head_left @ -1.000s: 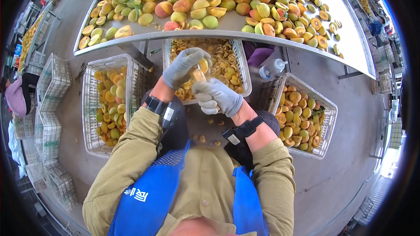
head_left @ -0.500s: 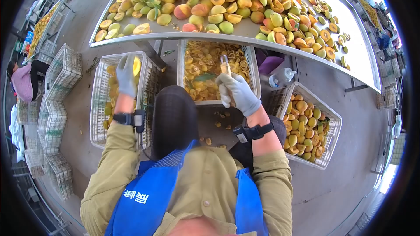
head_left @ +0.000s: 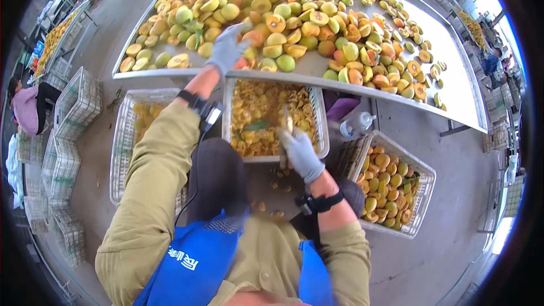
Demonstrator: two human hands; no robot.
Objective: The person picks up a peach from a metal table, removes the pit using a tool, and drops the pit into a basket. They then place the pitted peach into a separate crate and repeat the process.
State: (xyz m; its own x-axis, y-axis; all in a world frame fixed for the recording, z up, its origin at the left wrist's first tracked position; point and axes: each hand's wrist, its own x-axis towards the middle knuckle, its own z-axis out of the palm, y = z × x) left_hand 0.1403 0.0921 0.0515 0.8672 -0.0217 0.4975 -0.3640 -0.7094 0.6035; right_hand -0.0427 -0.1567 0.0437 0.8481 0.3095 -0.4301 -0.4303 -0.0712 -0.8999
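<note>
Left hand (head_left: 228, 50): fingers hung parted over halved peaches (head_left: 275, 23) on the tabletop (head_left: 453, 73); contact was unclear;
Right hand (head_left: 303, 153): fingers were wrapped around a slim tool (head_left: 288, 123) at the middle crate (head_left: 323, 136)

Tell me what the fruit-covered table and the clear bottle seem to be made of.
Long grey table with a raised rim: probably smooth sheet metal, by its bright glare. Clear cylindrical bottle: glossy, probably plastic, being see-through with highlights; glass isn't ruled out.
</note>
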